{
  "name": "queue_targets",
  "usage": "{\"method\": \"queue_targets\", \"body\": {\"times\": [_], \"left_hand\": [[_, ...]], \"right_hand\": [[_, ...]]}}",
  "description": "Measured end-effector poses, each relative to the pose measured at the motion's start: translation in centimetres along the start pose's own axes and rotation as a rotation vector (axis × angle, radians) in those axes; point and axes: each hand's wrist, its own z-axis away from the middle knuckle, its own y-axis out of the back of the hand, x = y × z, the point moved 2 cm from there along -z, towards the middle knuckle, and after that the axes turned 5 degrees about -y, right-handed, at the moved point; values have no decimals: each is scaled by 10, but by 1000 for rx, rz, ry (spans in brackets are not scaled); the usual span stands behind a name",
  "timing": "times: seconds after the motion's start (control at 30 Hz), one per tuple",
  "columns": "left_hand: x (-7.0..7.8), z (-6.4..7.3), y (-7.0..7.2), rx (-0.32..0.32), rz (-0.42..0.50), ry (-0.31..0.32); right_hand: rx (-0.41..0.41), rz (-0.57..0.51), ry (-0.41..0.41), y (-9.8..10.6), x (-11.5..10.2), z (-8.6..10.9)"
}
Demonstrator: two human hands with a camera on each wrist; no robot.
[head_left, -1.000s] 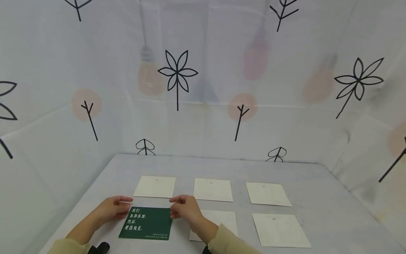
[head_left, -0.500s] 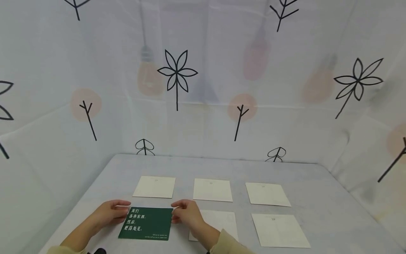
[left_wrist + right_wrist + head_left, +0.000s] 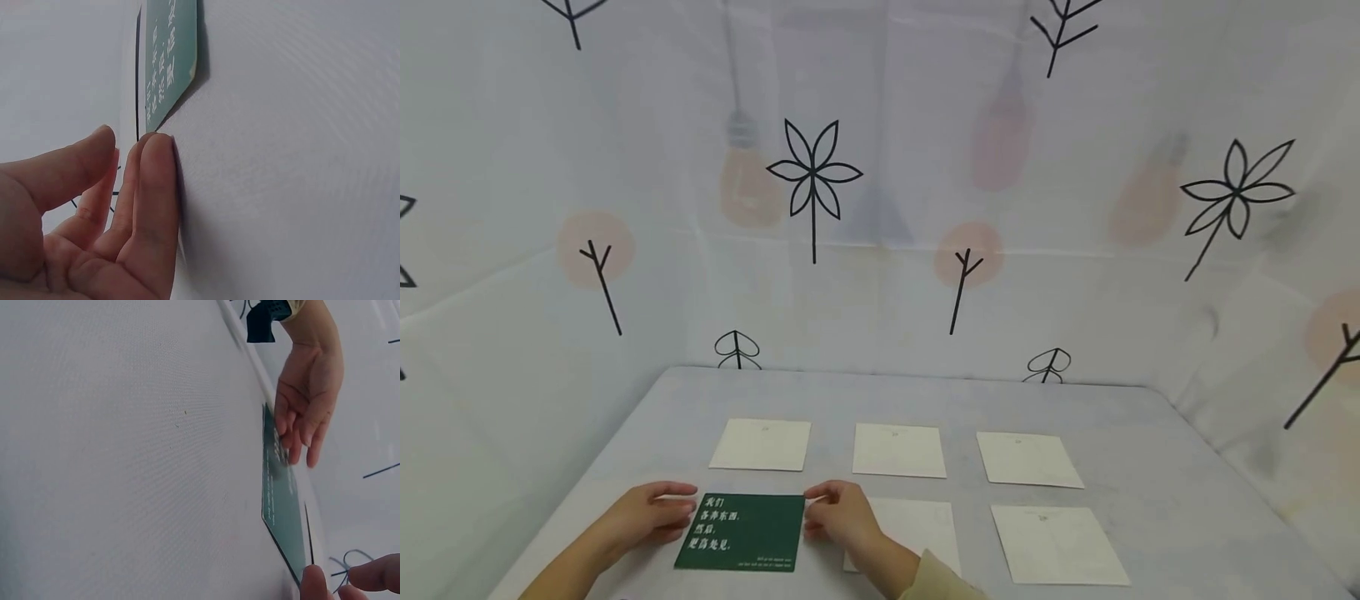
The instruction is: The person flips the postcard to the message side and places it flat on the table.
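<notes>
A green card (image 3: 748,533) with white Chinese writing lies flat on the table, at the front left in the head view. My left hand (image 3: 647,517) is at its left edge, fingers extended and thumb apart from them. In the left wrist view, the fingertips of that hand (image 3: 103,231) come close to a corner of the card (image 3: 172,62); contact is hard to tell. At the card's right edge is my right hand (image 3: 847,512), fingers loosely bent. The right wrist view has one of its fingertips (image 3: 314,581) by the card (image 3: 287,500), with the other fingers apart.
Behind the green card lies a cream card (image 3: 760,446). Others of its kind lie in rows to the right: a back middle card (image 3: 898,450), a back right card (image 3: 1030,460) and a front right card (image 3: 1060,546). My right forearm partly covers the front middle card (image 3: 925,525).
Both hands have sunk slightly towards the table, and the left one has drawn back a little from the card. The green card stays in place among the others; the head view has shifted slightly.
</notes>
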Motion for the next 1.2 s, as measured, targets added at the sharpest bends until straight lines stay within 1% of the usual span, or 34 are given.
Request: {"method": "queue_targets", "body": {"times": [0.13,0.3,0.4,0.57,0.77,0.83,0.93,1.03,1.2], "left_hand": [[-3,1,1,15,14,13],[-1,2,0,10,19,-16],[0,2,0,9,18,-20],[0,2,-2,11,31,-17],[-2,3,-3,22,69,-52],[-2,4,-4,23,63,-57],[-2,5,-5,23,46,-48],[-1,6,-6,7,27,-39],[-2,5,-4,14,42,-27]], "right_hand": [[-10,5,-13,-2,1,0],[-5,18,-33,-4,1,1],[-5,13,-36,-5,0,1],[-7,-12,-35,-7,-1,1],[1,-50,-35,-9,0,1],[3,-54,-41,-10,1,0],[6,-54,-51,-10,2,-1],[7,-63,-44,-10,3,-1],[2,-73,-21,-11,3,-1]]}}
